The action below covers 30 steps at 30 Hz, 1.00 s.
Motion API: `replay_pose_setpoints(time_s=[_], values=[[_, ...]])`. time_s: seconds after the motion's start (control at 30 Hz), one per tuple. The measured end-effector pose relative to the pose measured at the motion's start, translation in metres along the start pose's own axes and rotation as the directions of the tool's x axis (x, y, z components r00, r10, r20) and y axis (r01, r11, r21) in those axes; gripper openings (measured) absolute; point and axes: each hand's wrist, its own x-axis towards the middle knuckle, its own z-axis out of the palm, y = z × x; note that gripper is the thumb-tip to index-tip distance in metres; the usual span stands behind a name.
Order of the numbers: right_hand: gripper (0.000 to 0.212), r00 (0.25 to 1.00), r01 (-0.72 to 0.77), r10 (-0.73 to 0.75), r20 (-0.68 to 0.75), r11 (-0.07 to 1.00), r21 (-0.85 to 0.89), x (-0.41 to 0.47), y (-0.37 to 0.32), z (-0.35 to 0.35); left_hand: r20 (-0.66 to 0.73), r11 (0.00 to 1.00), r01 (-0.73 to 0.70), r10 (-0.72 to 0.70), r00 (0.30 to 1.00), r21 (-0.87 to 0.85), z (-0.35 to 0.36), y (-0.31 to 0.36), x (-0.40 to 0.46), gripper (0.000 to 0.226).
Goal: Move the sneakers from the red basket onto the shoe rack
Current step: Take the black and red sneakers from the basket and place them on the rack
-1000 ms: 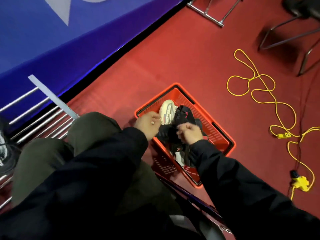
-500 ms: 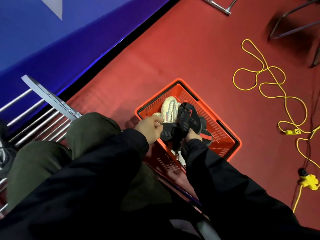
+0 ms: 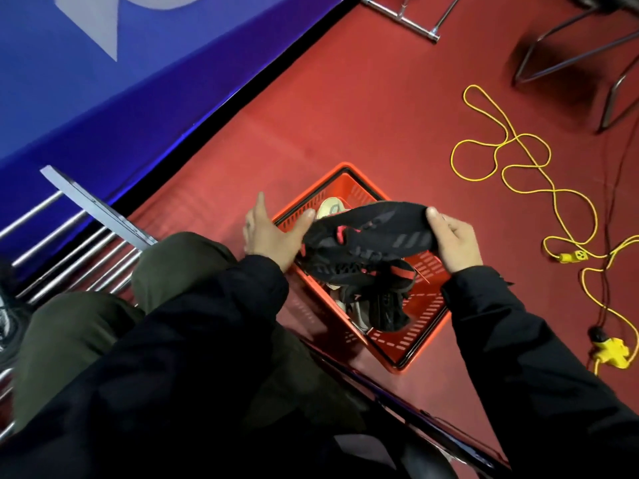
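Note:
A black sneaker with red trim point(image 3: 370, 233) is lifted above the red basket point(image 3: 418, 354). My right hand point(image 3: 453, 240) grips its toe end. My left hand point(image 3: 273, 233) is under its heel end with the fingers spread and the thumb against the shoe. Another black sneaker point(image 3: 383, 305) and a cream sneaker point(image 3: 330, 207) lie inside the basket, partly hidden by the lifted shoe. The metal shoe rack point(image 3: 79, 236) stands at the left, its bars partly behind my knee.
A yellow extension cord point(image 3: 518, 167) loops over the red carpet at the right, with a yellow plug block point(image 3: 613, 349). Metal chair legs point(image 3: 574, 53) stand at the upper right. A blue panel point(image 3: 103, 81) runs along the upper left. A dark shoe point(image 3: 7, 305) sits at the left edge.
Both hands have risen out of the basket with a black sneaker. My right hand moved right to the toe, and my left hand opened under the heel.

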Motion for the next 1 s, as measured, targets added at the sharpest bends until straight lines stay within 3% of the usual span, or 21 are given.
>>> replay_pose_setpoints(time_s=[0.03, 0.1, 0.17, 0.2, 0.27, 0.33, 0.37, 0.4, 0.47, 0.53, 0.63, 0.7, 0.83, 0.93, 1.0], values=[[0.036, 0.999, 0.003, -0.003, 0.039, 1.0, 0.0, 0.001, -0.009, 0.001, 0.049, 0.99, 0.046, -0.04, 0.998, -0.13, -0.004, 0.002, 0.002, 0.099], [0.036, 0.995, 0.001, -0.004, 0.095, 1.0, 0.025, 0.004, -0.027, 0.011, 0.32, 0.932, 0.156, -0.046, 0.946, -0.327, -0.009, 0.007, -0.002, 0.075], [0.038, 0.99, -0.016, 0.011, 0.138, 0.999, 0.038, 0.009, -0.039, 0.024, 0.568, 0.96, 0.134, 0.032, 0.822, -0.247, -0.009, 0.008, -0.01, 0.054], [0.041, 0.989, -0.027, 0.02, 0.147, 0.999, 0.047, 0.011, -0.044, 0.031, 0.616, 0.976, 0.086, 0.058, 0.785, -0.201, -0.007, 0.006, -0.014, 0.042], [0.053, 0.983, -0.161, 0.142, 0.118, 0.972, 0.172, 0.021, -0.043, 0.044, 0.593, 0.977, 0.051, 0.085, 0.801, -0.208, -0.005, 0.004, -0.018, 0.022], [0.062, 0.955, -0.29, 0.296, 0.029, 0.908, 0.302, 0.031, -0.022, 0.054, 0.487, 0.97, 0.061, 0.063, 0.871, -0.234, -0.004, 0.002, -0.016, 0.02], [0.059, 0.94, -0.323, 0.34, -0.037, 0.917, 0.235, 0.038, 0.004, 0.055, 0.434, 0.971, 0.069, 0.039, 0.9, -0.229, -0.005, 0.0, -0.012, 0.021], [0.057, 0.921, -0.371, 0.376, -0.106, 0.927, 0.062, 0.042, 0.03, 0.054, 0.392, 0.97, 0.089, 0.006, 0.92, -0.225, -0.005, -0.001, -0.009, 0.021], [0.076, 0.857, -0.515, 0.49, -0.162, 0.823, -0.238, 0.057, 0.113, 0.047, 0.342, 0.962, 0.123, -0.033, 0.939, -0.245, -0.008, -0.006, -0.003, 0.022], [0.088, 0.797, -0.604, 0.577, -0.182, 0.752, -0.264, 0.045, 0.152, 0.049, 0.323, 0.951, 0.141, -0.047, 0.945, -0.277, -0.012, -0.009, -0.002, 0.024], [0.047, 0.765, -0.637, 0.636, -0.097, 0.771, 0.033, 0.009, 0.139, 0.061, 0.333, 0.927, 0.156, -0.036, 0.942, -0.341, -0.013, -0.008, -0.005, 0.021], [0.047, 0.757, -0.625, 0.635, -0.156, 0.773, 0.108, 0.002, 0.146, 0.065, 0.345, 0.932, 0.157, -0.037, 0.938, -0.326, -0.013, -0.005, -0.007, 0.018], [0.056, 0.751, -0.622, 0.623, -0.219, 0.778, 0.082, 0.0, 0.136, 0.057, 0.35, 0.92, 0.19, -0.062, 0.935, -0.342, -0.011, -0.005, -0.007, 0.032], [0.063, 0.749, -0.633, 0.642, -0.163, 0.766, 0.111, -0.014, 0.132, 0.062, 0.318, 0.909, 0.217, -0.1, 0.943, -0.357, -0.008, -0.007, -0.005, 0.042], [0.044, 0.735, -0.672, 0.677, -0.041, 0.735, 0.089, -0.022, 0.132, 0.072, 0.285, 0.903, 0.228, -0.125, 0.951, -0.365, -0.007, -0.01, -0.001, 0.036]])
